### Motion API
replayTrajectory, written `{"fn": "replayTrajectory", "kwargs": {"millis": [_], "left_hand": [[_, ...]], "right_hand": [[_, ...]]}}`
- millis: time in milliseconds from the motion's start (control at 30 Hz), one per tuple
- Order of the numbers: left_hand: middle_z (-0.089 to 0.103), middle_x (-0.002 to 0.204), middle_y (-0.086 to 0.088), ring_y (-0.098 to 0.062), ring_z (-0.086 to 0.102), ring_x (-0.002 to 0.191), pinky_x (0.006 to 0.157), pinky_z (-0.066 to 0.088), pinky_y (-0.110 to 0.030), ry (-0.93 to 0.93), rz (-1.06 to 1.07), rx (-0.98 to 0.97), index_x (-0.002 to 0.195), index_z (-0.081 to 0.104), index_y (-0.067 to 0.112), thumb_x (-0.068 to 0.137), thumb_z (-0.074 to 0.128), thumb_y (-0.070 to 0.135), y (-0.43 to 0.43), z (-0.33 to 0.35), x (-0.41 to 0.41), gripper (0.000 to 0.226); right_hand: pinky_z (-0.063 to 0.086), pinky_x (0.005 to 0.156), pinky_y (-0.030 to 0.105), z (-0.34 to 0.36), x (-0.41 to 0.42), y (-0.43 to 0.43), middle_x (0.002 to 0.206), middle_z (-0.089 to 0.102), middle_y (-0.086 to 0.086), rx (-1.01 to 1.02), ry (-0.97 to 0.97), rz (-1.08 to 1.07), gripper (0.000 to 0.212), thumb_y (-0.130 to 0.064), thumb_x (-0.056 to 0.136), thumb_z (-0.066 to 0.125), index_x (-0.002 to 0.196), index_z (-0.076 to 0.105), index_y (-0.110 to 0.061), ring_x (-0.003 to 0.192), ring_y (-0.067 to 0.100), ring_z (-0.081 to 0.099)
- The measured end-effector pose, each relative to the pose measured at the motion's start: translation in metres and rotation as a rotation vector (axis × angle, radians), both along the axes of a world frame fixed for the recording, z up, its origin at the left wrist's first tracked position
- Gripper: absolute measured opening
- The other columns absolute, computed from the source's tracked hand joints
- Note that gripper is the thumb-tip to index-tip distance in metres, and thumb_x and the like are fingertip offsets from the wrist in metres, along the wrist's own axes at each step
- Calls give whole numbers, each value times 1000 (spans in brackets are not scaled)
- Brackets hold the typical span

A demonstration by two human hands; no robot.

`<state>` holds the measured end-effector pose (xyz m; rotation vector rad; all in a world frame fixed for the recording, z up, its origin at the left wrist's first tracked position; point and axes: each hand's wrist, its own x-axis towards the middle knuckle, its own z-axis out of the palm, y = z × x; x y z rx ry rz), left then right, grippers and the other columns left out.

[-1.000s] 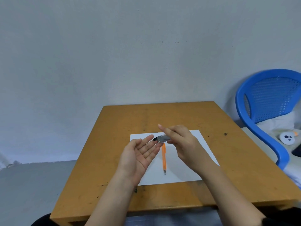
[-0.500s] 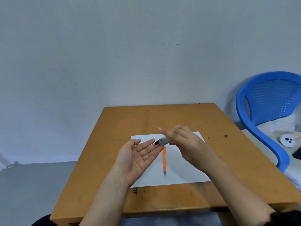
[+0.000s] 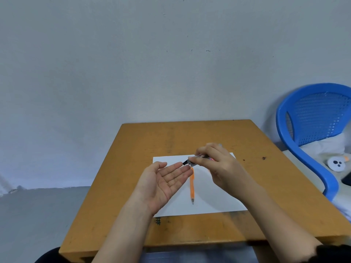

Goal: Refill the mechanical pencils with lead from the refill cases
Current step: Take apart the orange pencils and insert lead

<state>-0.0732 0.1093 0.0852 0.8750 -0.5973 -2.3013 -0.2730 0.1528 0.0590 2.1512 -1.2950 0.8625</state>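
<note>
Both forearms extend over the paper sheet (image 3: 218,204). The left hand (image 3: 165,184) is palm up over its left half, fingers straight and together. The right hand (image 3: 218,168) is over its far edge, fingers curled, pinching a lead refill case (image 3: 193,161) whose dark tip points at the left fingertips (image 3: 187,168).

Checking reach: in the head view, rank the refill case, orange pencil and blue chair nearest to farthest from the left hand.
1. refill case, at the left hand's fingertips.
2. orange pencil, on the paper, just right of the palm.
3. blue chair, far right.
</note>
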Motion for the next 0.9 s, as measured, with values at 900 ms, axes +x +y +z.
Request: {"fn": "replayTrajectory", "kwargs": {"millis": [900], "left_hand": [[71, 98, -24, -29, 72, 87, 71, 60, -28, -133, 61, -163, 103, 64, -9, 87, 63, 3, 3, -5, -1, 20]], "right_hand": [[50, 74, 35, -5, 7, 4, 103, 63, 9, 46, -95, -6, 43, 14, 80, 54, 112, 69, -10, 99, 21, 51]]}}
